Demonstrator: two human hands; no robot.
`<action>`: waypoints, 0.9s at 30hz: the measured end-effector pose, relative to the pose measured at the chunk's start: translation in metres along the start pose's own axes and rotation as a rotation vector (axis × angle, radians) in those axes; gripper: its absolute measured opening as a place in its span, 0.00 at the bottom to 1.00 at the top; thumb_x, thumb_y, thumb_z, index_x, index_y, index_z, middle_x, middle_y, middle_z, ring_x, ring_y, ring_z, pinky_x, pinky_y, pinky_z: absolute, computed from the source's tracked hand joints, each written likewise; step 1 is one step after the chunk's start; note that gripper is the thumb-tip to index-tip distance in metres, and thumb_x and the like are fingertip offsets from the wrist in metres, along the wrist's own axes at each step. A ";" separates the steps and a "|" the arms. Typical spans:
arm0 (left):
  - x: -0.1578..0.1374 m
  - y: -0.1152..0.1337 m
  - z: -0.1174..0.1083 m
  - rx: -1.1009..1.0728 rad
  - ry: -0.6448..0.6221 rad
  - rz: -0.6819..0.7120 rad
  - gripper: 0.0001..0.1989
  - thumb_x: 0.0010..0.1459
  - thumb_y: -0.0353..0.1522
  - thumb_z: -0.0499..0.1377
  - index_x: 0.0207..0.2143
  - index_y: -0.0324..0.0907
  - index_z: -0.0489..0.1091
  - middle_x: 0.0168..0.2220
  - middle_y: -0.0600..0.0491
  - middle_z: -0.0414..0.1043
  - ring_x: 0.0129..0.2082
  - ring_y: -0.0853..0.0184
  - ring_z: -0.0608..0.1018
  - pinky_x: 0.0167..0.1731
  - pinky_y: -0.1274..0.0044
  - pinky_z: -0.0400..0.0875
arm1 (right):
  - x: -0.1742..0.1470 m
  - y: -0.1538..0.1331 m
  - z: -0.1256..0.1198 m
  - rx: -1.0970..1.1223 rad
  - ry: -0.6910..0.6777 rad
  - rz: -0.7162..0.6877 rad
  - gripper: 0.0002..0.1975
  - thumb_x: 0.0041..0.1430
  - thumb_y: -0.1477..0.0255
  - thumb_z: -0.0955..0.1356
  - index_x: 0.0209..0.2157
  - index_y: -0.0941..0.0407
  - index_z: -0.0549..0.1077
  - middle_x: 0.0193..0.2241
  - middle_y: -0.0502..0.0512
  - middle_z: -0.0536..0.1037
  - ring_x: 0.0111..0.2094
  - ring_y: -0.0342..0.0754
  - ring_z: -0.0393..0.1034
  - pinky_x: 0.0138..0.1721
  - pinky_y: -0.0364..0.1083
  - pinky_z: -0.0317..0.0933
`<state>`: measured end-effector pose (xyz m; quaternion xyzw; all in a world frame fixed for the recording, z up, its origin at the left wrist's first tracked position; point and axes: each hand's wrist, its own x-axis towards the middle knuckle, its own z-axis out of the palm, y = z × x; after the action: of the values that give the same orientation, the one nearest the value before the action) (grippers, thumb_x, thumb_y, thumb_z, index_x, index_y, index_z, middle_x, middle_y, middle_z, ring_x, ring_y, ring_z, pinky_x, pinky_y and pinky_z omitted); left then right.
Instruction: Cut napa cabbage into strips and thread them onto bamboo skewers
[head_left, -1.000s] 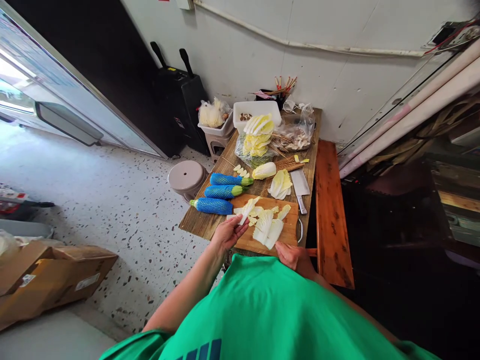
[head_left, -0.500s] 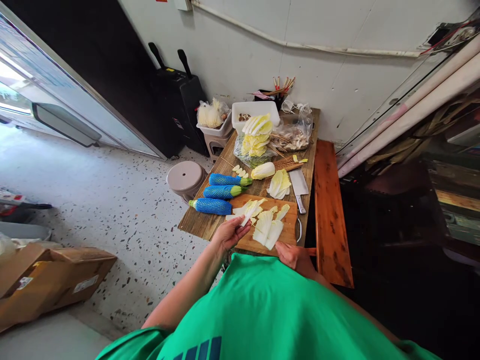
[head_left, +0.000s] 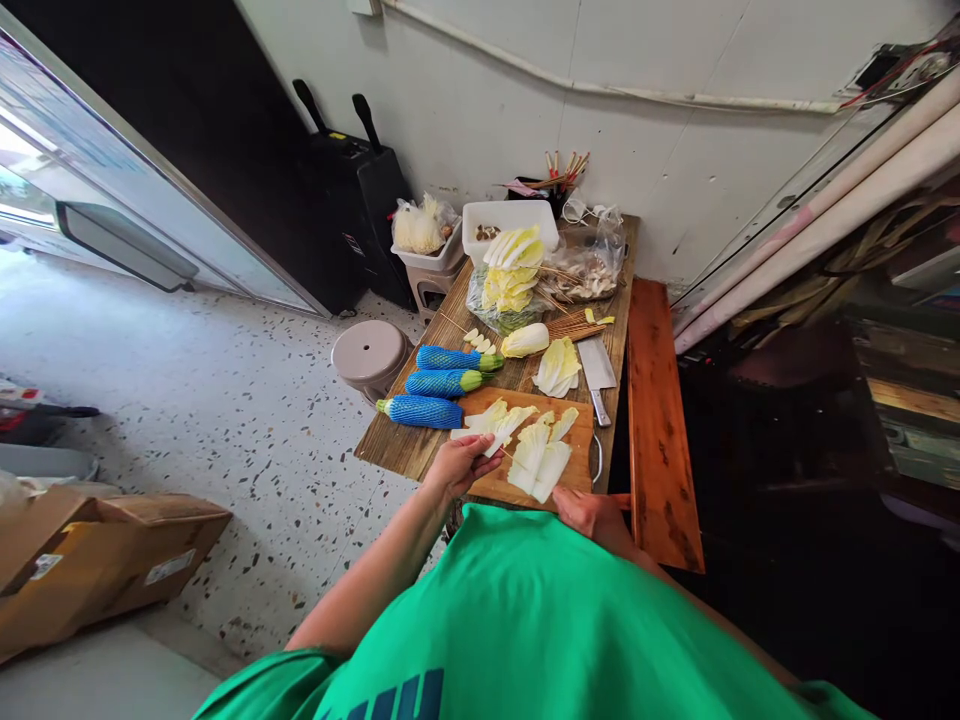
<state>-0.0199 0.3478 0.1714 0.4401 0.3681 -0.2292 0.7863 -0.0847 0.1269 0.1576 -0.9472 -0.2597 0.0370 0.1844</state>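
My left hand is closed, pinching the white stem end of a Chinese cabbage leaf over the left of the wooden cutting board. A thin stick like a bamboo skewer shows at its fingertips; whether the fingers grip it too is unclear. More cut cabbage leaf pieces lie flat on the board's right half. My right hand is curled at the board's near edge, by the lower end of those pieces. Its fingers are partly hidden, and I cannot make out what they hold.
A cleaver lies right of the board near loose leaves. Netted blue-sleeved zucchini lie left. Behind are a small cabbage, bagged leaves, skewers and a white tub. A bench stands right, a stool left.
The leaf in my left hand has been lowered and tilted to the right, closer to the board. My right hand stays at the near edge. The view has shifted slightly.
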 end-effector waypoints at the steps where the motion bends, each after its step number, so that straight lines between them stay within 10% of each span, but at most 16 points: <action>1: 0.000 -0.001 0.000 0.003 0.004 -0.004 0.02 0.49 0.24 0.61 0.26 0.33 0.69 0.24 0.48 0.73 0.26 0.67 0.78 0.28 0.78 0.76 | 0.000 -0.001 -0.002 0.004 -0.006 0.001 0.10 0.57 0.74 0.56 0.26 0.55 0.65 0.20 0.50 0.72 0.24 0.43 0.66 0.21 0.43 0.39; 19: 0.006 -0.008 -0.006 0.047 -0.029 -0.003 0.03 0.47 0.24 0.62 0.26 0.32 0.71 0.22 0.46 0.74 0.24 0.68 0.77 0.27 0.79 0.75 | 0.007 -0.010 -0.001 -0.003 -0.065 0.082 0.05 0.52 0.73 0.61 0.24 0.55 0.65 0.18 0.49 0.71 0.19 0.42 0.63 0.20 0.44 0.35; 27: 0.004 -0.011 0.001 -0.159 -0.030 -0.028 0.12 0.54 0.37 0.57 0.35 0.36 0.68 0.33 0.44 0.75 0.34 0.66 0.78 0.35 0.77 0.74 | 0.010 -0.008 0.015 0.032 -0.019 0.096 0.07 0.59 0.70 0.62 0.34 0.58 0.69 0.29 0.51 0.73 0.30 0.43 0.68 0.29 0.41 0.60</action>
<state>-0.0242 0.3416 0.1630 0.3674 0.3796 -0.2169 0.8209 -0.0825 0.1428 0.1471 -0.9550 -0.2153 0.0590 0.1952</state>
